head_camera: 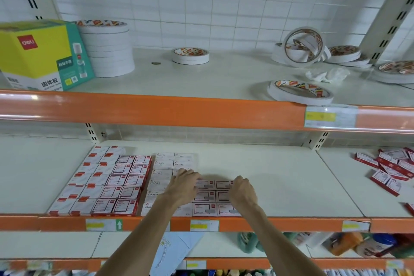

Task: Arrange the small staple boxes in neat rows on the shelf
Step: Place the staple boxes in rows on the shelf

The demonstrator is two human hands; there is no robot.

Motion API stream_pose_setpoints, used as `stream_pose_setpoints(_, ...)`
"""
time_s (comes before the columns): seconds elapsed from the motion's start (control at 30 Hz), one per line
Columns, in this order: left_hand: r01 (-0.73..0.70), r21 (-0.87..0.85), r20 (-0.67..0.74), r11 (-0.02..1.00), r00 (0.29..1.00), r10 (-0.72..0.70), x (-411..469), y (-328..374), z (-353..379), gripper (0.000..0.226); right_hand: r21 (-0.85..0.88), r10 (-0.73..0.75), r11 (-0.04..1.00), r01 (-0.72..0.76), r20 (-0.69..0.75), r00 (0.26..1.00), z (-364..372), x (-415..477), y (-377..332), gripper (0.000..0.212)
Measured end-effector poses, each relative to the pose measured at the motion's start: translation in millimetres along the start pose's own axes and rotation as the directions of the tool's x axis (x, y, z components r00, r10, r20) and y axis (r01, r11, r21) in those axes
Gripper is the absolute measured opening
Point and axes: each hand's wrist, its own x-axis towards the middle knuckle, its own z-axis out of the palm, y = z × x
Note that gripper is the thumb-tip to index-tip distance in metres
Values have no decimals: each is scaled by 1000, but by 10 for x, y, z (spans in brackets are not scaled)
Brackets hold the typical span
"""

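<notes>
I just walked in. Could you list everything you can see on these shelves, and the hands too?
Shelves: three, white with orange edges.
Rowed boxes: many, red-and-white, middle shelf, left to centre.
Loose boxes: about ten, red-and-white, heaped at middle shelf's right end.
Tape stack: one, white, top shelf beside carton.
Loose tapes: several, white, orange-printed, top shelf centre and right.
Carton: one, yellow and teal, top shelf, far left.
Wrapper: one, white, crumpled, top shelf right.
Disc: one, small, dark, top shelf centre.
Price labels: several, yellow-and-white, shelf edges.
Bottom goods: blurred, mixed colours, lowest shelf.
Left hand: on the rowed boxes.
Right hand: on the rightmost rowed boxes.
</notes>
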Motion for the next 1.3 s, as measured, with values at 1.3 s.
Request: stream_pose_setpoints(1.3,-422,72,-45,904,904,425,588,3214,727,43,130,272,962,-240,-384,882,-1493,-619,2892,33)
